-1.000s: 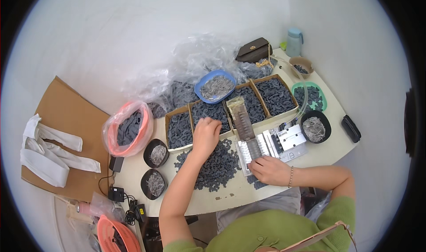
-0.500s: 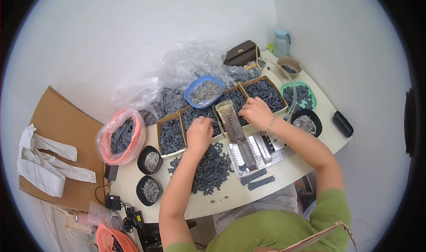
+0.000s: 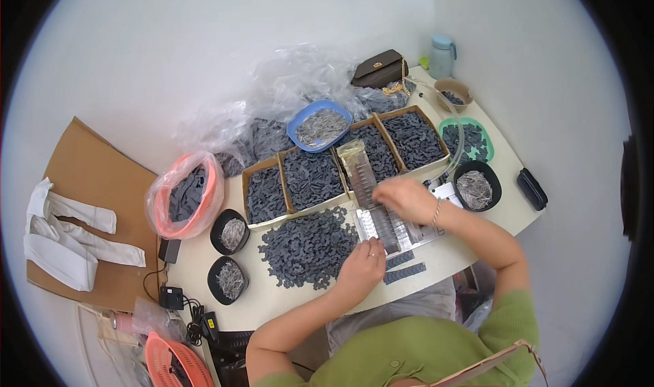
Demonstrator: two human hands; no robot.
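Observation:
A loose heap of small dark grey parts (image 3: 306, 245) lies on the pale table (image 3: 286, 304). My left hand (image 3: 362, 267) rests at the heap's right edge, fingers curled down onto the table beside a metal slotted jig (image 3: 390, 229). My right hand (image 3: 406, 197) hovers over the jig's upper end, fingers bent; what it holds is hidden. A clear strip of filled parts (image 3: 359, 169) runs up from the jig. Two filled dark strips (image 3: 405, 267) lie at the table's front edge.
Several cardboard trays of dark parts (image 3: 310, 177) line the back. A blue bowl (image 3: 319, 125), black bowls of metal pins (image 3: 230, 231) (image 3: 476, 187), a green basket (image 3: 470, 139), an orange basket in a bag (image 3: 184, 196), plastic bags, a brown purse (image 3: 379, 68) and a bottle (image 3: 441, 54) surround them.
My left hand moved from the trays down to the heap's right edge. My right hand went from the table's front up to the trays, then settled over the jig.

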